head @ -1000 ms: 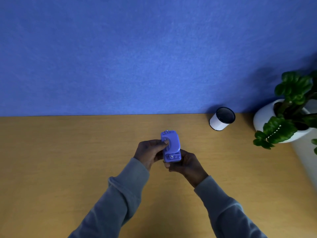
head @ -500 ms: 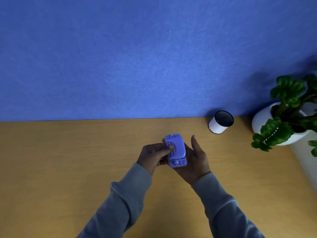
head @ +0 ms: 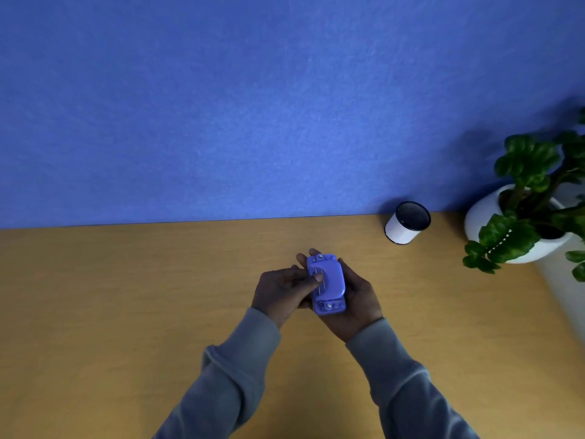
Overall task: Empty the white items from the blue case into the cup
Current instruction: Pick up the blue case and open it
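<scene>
1. The blue case [head: 326,285] sits just below the centre of the frame, held above the wooden table [head: 126,296] with its long axis running up and down the picture and its broad face toward the camera
2. The right hand [head: 354,299] lies under and to the right of the case, palm up, cradling it; its fingertips show past the case's upper end and the thumb runs along the right edge
3. The left hand [head: 281,291] comes in from the left, fingers curled, with the thumb pressed onto the pale central part of the case's face and the other fingers tucked against its left side
4. Both forearms, in grey sleeves [head: 234,369], rise from the bottom edge of the frame and converge on the case, wrists slightly bent inward
5. The case looks closed; no white items can be made out
6. The cup [head: 406,223], white with a dark rim and dark inside, stands upright at the table's far edge in the centre right of the frame, against the blue wall [head: 253,106] and well apart from the hands
7. A potted plant [head: 522,217] in a white pot fills the right edge, near the cup but not touching it
</scene>
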`<state>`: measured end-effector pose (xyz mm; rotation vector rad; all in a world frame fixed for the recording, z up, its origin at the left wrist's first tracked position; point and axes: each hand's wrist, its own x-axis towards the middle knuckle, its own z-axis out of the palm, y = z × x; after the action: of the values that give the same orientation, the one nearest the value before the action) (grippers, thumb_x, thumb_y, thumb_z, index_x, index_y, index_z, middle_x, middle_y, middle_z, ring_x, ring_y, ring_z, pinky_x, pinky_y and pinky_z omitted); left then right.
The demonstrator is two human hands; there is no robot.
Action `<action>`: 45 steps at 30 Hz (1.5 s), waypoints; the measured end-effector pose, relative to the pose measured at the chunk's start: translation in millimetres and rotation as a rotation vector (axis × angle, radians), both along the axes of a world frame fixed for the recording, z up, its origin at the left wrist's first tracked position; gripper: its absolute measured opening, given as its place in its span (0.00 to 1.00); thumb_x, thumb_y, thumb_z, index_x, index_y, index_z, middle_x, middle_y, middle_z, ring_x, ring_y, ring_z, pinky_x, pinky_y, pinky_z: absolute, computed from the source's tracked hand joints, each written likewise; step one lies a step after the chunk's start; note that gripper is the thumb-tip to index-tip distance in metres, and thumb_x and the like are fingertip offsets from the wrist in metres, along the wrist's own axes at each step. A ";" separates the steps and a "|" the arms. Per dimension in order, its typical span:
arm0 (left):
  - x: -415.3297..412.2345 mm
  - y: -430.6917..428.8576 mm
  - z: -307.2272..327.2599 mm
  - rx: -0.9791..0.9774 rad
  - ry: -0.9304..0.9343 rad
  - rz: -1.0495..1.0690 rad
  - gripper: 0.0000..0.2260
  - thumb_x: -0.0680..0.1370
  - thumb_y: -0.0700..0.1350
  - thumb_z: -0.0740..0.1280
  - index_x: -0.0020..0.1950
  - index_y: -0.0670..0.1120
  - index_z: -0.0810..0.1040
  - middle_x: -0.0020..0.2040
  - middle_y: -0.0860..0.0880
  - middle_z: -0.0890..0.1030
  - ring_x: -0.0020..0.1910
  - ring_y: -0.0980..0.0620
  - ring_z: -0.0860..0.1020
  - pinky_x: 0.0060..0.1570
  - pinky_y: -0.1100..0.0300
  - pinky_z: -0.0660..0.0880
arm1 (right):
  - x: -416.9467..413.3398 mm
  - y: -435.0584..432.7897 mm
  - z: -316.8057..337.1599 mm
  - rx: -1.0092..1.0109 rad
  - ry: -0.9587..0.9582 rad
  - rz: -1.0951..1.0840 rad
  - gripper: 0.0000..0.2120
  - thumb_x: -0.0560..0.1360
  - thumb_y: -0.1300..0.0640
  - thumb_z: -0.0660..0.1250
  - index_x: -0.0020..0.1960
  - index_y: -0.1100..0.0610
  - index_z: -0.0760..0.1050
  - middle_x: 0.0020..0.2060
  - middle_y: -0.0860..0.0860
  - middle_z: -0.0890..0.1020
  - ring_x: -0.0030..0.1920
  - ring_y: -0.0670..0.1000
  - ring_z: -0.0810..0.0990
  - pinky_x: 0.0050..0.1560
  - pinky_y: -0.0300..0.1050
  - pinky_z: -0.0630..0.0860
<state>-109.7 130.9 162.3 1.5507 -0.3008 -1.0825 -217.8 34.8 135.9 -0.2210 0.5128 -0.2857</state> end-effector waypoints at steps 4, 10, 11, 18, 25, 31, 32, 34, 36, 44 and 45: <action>-3.7 3.8 5.1 0.131 -0.471 0.069 0.07 0.69 0.56 0.77 0.40 0.55 0.84 0.36 0.59 0.86 0.36 0.61 0.83 0.37 0.68 0.80 | 0.8 2.7 4.9 0.000 0.012 -0.044 0.24 0.79 0.50 0.60 0.70 0.62 0.74 0.68 0.62 0.78 0.65 0.60 0.79 0.69 0.57 0.73; -25.8 -6.7 18.2 0.037 -0.771 0.156 0.14 0.68 0.60 0.74 0.41 0.51 0.81 0.35 0.55 0.81 0.34 0.57 0.80 0.37 0.70 0.75 | 6.4 0.1 7.5 -0.001 0.041 -0.073 0.23 0.83 0.48 0.56 0.69 0.62 0.75 0.66 0.60 0.80 0.66 0.58 0.77 0.70 0.54 0.71; -29.0 -9.6 19.5 0.053 -0.796 0.142 0.16 0.67 0.62 0.74 0.41 0.51 0.80 0.35 0.55 0.81 0.34 0.57 0.79 0.37 0.69 0.75 | 7.7 0.1 8.2 -0.004 0.039 -0.076 0.23 0.83 0.48 0.57 0.68 0.61 0.76 0.65 0.60 0.80 0.65 0.58 0.79 0.68 0.54 0.73; -32.5 -23.2 25.8 0.199 -0.865 0.127 0.17 0.66 0.64 0.73 0.41 0.52 0.80 0.36 0.57 0.80 0.35 0.60 0.76 0.35 0.75 0.64 | 13.6 -1.7 9.5 -0.025 0.011 -0.084 0.21 0.79 0.48 0.61 0.65 0.60 0.78 0.66 0.60 0.80 0.61 0.57 0.75 0.79 0.55 0.58; -36.9 -26.1 27.0 0.306 -0.792 0.071 0.16 0.65 0.63 0.74 0.40 0.52 0.80 0.34 0.57 0.79 0.37 0.57 0.77 0.38 0.66 0.67 | 14.2 2.9 4.4 -0.023 -0.017 -0.090 0.20 0.79 0.49 0.61 0.63 0.60 0.79 0.64 0.60 0.81 0.60 0.57 0.76 0.78 0.55 0.58; -39.5 -25.1 26.9 0.343 -0.738 0.061 0.17 0.66 0.59 0.74 0.27 0.52 0.72 0.28 0.56 0.77 0.32 0.55 0.75 0.32 0.71 0.65 | 11.4 6.3 -4.6 -0.010 0.005 -0.111 0.20 0.83 0.49 0.57 0.61 0.60 0.80 0.62 0.61 0.82 0.58 0.58 0.80 0.67 0.54 0.71; -39.4 -24.9 26.5 0.343 -0.732 0.060 0.17 0.66 0.59 0.74 0.27 0.50 0.73 0.27 0.55 0.77 0.32 0.55 0.76 0.31 0.70 0.66 | 10.9 6.3 -5.9 -0.004 0.004 -0.111 0.20 0.83 0.49 0.57 0.60 0.60 0.81 0.61 0.61 0.83 0.58 0.58 0.80 0.67 0.54 0.72; -39.6 -25.2 26.6 0.342 -0.718 0.047 0.18 0.66 0.59 0.73 0.27 0.47 0.75 0.26 0.53 0.78 0.32 0.54 0.78 0.31 0.66 0.68 | 10.2 5.8 -8.3 0.003 0.005 -0.112 0.21 0.83 0.49 0.57 0.59 0.61 0.82 0.59 0.62 0.83 0.58 0.59 0.80 0.68 0.55 0.71; -39.4 -25.9 28.0 0.347 -0.693 0.037 0.18 0.66 0.60 0.72 0.26 0.48 0.75 0.25 0.54 0.78 0.31 0.56 0.78 0.31 0.65 0.68 | 9.6 4.7 -10.0 0.001 0.008 -0.108 0.21 0.83 0.48 0.57 0.59 0.61 0.82 0.59 0.63 0.83 0.58 0.59 0.81 0.69 0.55 0.70; -35.5 -26.7 37.4 0.312 -0.661 0.049 0.20 0.64 0.60 0.73 0.23 0.48 0.71 0.27 0.54 0.76 0.32 0.54 0.78 0.31 0.65 0.67 | 8.7 3.5 -11.1 -0.003 0.018 -0.075 0.22 0.83 0.49 0.57 0.62 0.63 0.79 0.63 0.62 0.76 0.63 0.60 0.76 0.79 0.54 0.57; -35.0 -26.6 38.4 0.313 -0.655 0.053 0.19 0.63 0.61 0.73 0.24 0.48 0.72 0.26 0.55 0.77 0.32 0.54 0.79 0.31 0.65 0.68 | 8.1 3.4 -11.5 -0.004 0.027 -0.079 0.22 0.83 0.49 0.57 0.63 0.64 0.78 0.63 0.62 0.76 0.63 0.60 0.76 0.79 0.54 0.56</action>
<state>-144.7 104.3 200.8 2.1635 -0.5453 -0.5662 -209.7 38.3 124.4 -0.2088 0.5488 -0.3609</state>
